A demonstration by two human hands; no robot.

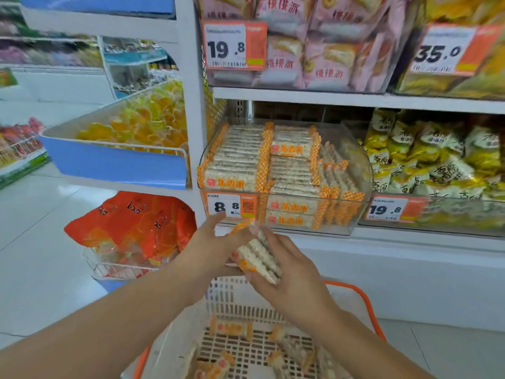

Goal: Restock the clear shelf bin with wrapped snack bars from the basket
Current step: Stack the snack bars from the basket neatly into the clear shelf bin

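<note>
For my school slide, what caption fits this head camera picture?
Two hands hold a stack of wrapped snack bars above the basket, below the clear shelf bin.

My hands (218,242) (289,258) hold a stack of bars (258,254) between them, above the basket (232,299). The shelf bin (355,170) sits just beyond them; loose bars (229,328) lie below in the basket.
</note>
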